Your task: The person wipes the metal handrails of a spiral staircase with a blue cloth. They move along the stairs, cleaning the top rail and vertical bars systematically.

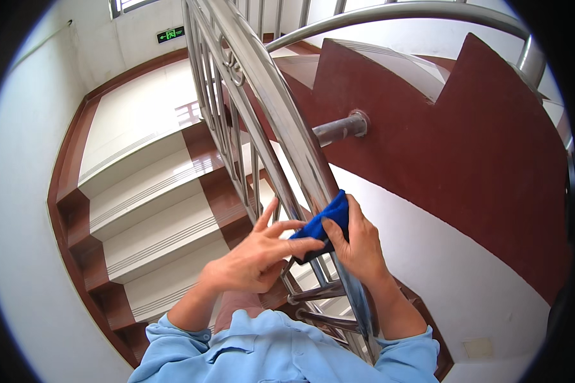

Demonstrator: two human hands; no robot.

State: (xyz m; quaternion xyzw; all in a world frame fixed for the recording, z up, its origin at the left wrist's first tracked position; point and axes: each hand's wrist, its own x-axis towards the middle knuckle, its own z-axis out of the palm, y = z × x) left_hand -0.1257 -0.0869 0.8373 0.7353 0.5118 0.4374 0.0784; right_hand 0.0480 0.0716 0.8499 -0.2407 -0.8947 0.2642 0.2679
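Observation:
A folded blue cloth (333, 218) is wrapped across the top of the polished stainless steel handrail (287, 110). My right hand (362, 244) grips the cloth from the right side, with its thumb pressed on top and its fingers around the far side of the rail. My left hand (263, 249) reaches in from the left with spread fingers. Its index finger lies on the lower part of the cloth, and another fingertip meets the left edge. The left thumb is bent below, clear of the cloth.
Pale stair treads (158, 206) with red-brown borders lie left of the railing. A short steel tube (340, 131) joins the handrail to the red-brown stair side (402, 148). A curved rail (412, 14) crosses the top. A green exit sign (170, 34) hangs on the far wall.

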